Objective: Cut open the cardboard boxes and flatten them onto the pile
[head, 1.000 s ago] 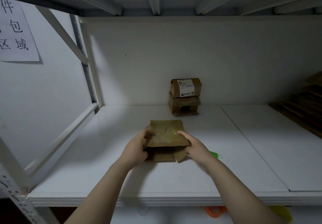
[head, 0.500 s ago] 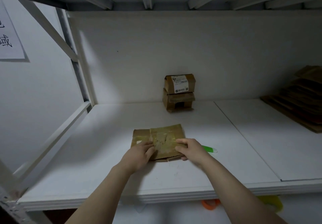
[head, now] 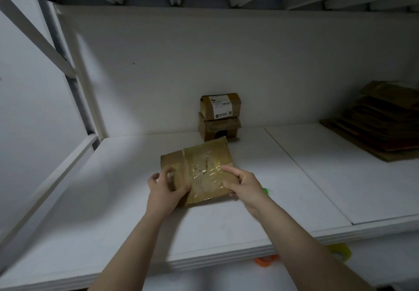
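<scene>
Head view: the flattened box (head: pixel 204 166) is now collapsed flat at frame centre on the shelf (head: pixel 127 200); a second ago it was still half-formed. Flattening is judged done, and only transfer to the pile (head: pixel 381 129) at the right edge of the frame is left. The left hand (head: pixel 164 188) is curled round the near-left corner. The right hand (head: pixel 243 184) pinches the right edge, index finger laid on the taped face. Two stacked boxes (head: pixel 219 116) at the back wall are not yet cut.

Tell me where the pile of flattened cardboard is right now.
In the head view, the pile of flattened cardboard sits at the far right of the white shelf, right of the two stacked boxes.
</scene>
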